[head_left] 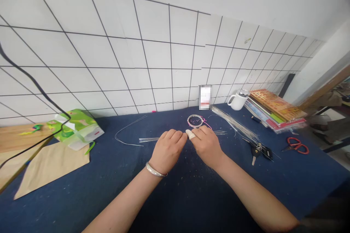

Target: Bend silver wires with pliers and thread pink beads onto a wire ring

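Observation:
My left hand (169, 150), with a silver bangle on its wrist, is closed with its fingers curled down. Beside it my right hand (207, 145) is closed too, a white cover on one finger, and the two nearly meet at the fingertips. Whatever they pinch is hidden beneath the fingers. Thin metal wires (148, 139) stick out left of my left hand, and more wire ends (220, 132) show right of my right hand. I cannot tell whether these are gripped or lie behind. A small round dish (195, 126) holding tiny beads sits just beyond my right hand.
A bent wire (116, 136) lies left on the blue table (109, 174). To the right are a wire bundle (237, 123), keys (254, 157), red-handled scissors (296, 146), a white mug (237, 101) and stacked books (276, 105). A green bag (75, 125) lies far left.

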The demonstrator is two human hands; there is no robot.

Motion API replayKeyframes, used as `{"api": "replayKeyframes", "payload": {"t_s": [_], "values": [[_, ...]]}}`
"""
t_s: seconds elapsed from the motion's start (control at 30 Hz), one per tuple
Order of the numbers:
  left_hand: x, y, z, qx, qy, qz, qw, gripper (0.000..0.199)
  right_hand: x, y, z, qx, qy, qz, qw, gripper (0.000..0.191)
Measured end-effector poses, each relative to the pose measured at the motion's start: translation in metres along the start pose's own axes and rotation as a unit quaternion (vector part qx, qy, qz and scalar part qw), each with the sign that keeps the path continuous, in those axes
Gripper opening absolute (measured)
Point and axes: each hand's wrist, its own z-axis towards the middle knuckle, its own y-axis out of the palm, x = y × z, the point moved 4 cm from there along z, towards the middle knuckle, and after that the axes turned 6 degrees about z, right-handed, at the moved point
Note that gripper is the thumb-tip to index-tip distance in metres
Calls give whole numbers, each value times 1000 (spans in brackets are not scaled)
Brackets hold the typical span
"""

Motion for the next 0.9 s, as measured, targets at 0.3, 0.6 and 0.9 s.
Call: {"api": "replayKeyframes", "payload": {"t_s": [0.3,0.6,0.9], "values": [[0,8,-1,-21,9,-10,1000,24,3,14,0,-42,30,-5,999,21],[-9,7,0,-11,-2,-14,1000,26,9,13,-5,-29,52,-1,998,21],[-18,11,-3,-20,-30,-4,999,29,23,8,-8,-3,84,22,996,21]]}}
